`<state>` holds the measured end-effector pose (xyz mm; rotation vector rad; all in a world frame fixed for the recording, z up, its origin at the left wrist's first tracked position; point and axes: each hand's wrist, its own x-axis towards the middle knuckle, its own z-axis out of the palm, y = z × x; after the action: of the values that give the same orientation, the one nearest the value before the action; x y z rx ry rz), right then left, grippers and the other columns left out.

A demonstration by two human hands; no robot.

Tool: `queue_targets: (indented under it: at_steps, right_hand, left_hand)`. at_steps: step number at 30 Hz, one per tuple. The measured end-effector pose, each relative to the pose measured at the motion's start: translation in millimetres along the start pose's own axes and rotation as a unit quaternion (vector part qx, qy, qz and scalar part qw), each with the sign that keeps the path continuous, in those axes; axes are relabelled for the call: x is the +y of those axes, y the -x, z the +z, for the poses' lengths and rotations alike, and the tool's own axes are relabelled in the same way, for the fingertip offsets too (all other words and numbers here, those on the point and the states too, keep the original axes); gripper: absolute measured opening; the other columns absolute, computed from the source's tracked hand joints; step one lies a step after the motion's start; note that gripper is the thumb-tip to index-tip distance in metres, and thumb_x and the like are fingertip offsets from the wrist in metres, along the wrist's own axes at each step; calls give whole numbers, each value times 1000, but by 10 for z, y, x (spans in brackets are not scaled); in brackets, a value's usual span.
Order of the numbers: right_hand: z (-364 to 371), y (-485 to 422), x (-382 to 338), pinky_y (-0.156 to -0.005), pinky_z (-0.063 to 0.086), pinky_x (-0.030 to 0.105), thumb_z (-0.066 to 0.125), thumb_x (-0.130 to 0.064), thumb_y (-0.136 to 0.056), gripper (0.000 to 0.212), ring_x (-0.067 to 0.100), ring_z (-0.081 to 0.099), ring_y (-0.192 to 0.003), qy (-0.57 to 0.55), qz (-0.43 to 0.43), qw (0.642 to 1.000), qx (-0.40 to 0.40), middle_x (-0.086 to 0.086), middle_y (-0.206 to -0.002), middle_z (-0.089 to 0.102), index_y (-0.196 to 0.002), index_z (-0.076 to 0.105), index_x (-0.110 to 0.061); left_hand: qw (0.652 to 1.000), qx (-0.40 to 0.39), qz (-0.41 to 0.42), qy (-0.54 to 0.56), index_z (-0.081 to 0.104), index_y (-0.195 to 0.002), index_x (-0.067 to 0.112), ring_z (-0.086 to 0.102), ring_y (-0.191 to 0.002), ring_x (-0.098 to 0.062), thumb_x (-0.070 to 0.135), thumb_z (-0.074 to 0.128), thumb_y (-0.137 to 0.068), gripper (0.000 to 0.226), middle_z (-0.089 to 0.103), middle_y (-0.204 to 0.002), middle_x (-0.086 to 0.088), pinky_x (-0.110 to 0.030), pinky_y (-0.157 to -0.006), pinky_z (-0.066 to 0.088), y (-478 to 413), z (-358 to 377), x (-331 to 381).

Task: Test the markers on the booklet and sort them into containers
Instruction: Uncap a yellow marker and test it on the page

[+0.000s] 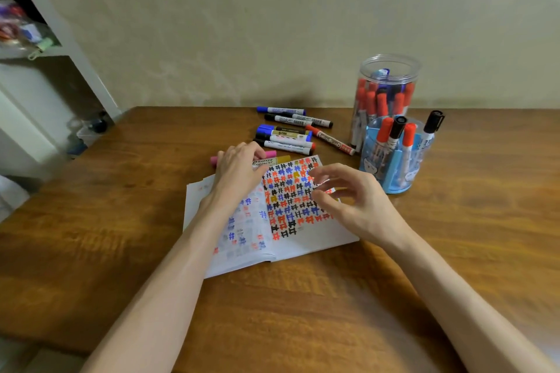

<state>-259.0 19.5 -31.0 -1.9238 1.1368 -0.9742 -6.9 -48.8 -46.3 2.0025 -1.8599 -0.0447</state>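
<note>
An open booklet (pixel 306 241) lies on the wooden table, its right page full of red, blue, black and gold hash marks. My left hand (pixel 238 169) rests palm down on the booklet's top left corner. It covers the middle of a pink marker (pixel 214 160), and its fingertips reach a gold permanent marker (pixel 271 160). My right hand (pixel 348 200) hovers over the right page with loosely curled, spread fingers and holds nothing. Several loose markers (pixel 288 138) lie behind the booklet. A clear jar (pixel 386 70) and a blue holder (pixel 394 179) hold more markers.
A red whiteboard marker (pixel 331 140) lies diagonally between the loose pile and the containers. White shelving (pixel 60 48) with clutter stands at the left, beyond the table edge. A plain wall runs behind the table.
</note>
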Motion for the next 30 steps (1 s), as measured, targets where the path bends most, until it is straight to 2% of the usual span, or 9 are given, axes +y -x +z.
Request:
queue_targets:
  at_steps: [5,9,12,16,20,23,25,27,30]
  right_hand:
    - [6,-9,16,-90,62,26,74,-29,-96,32,0,69,-106,4,0,1000,-2,-15,-116,71,-127,69,-27]
    - [2,-9,24,-91,62,27,74,-31,-96,32,-1,69,-106,8,3,1000,-4,-14,-117,70,-128,69,-28]
    - [6,-4,24,-91,62,27,74,-31,-96,32,-1,69,-106,12,1,1000,-4,-14,-117,70,-128,68,-27]
    - [24,-8,16,-89,63,30,74,-37,-95,34,0,70,-104,7,3,1000,-3,-13,-116,70,-127,68,-26]
    - [40,8,-65,-83,64,30,70,-55,-89,44,1,73,-98,-22,-1,1000,5,-15,-109,74,-122,71,-26]
    - [73,34,-110,-74,63,34,70,-37,-97,17,11,75,-90,-68,-37,997,27,-12,-98,79,-109,77,-26]
    - [76,51,-143,-68,60,28,68,-31,-99,8,8,75,-84,-91,-44,994,45,-18,-91,78,-101,76,-32]
    - [54,54,-147,-66,55,21,66,-30,-100,9,4,72,-75,-122,-38,989,70,-21,-82,76,-100,75,-31]
    - [38,38,-135,-66,55,26,65,-38,-99,20,8,68,-70,-149,-8,983,106,-8,-79,74,-105,75,-22]
  left_hand:
    - [1000,-2,1,-1,65,-125,27,55,-120,-19,33,74,-93,33,62,-124,1,-43,-107,38,-3,-2,19]
    - [998,29,51,10,65,-120,26,55,-115,-16,29,75,-92,29,62,-120,3,-31,-96,29,31,-44,42]
    - [988,81,98,89,62,-120,21,48,-109,-5,24,71,-96,26,65,-118,10,-28,-99,24,174,-117,123]
    - [957,74,182,213,61,-121,19,57,-103,2,19,71,-95,28,66,-116,8,-20,-92,50,397,-242,256]
    - [936,26,244,252,64,-119,20,64,-100,-5,16,75,-91,30,63,-112,6,-16,-83,53,616,-307,388]
    - [932,7,251,262,65,-119,21,64,-104,-4,19,76,-89,32,64,-115,8,-17,-83,56,746,-315,495]
    - [933,-9,234,274,62,-123,23,63,-107,-2,27,79,-87,40,65,-118,10,-17,-86,56,782,-310,494]
    - [942,-31,190,273,59,-125,29,61,-109,5,36,77,-87,43,64,-119,17,-17,-87,56,791,-319,418]
    - [955,-59,155,246,64,-125,29,56,-102,17,32,70,-95,32,58,-108,31,-12,-79,53,805,-311,290]
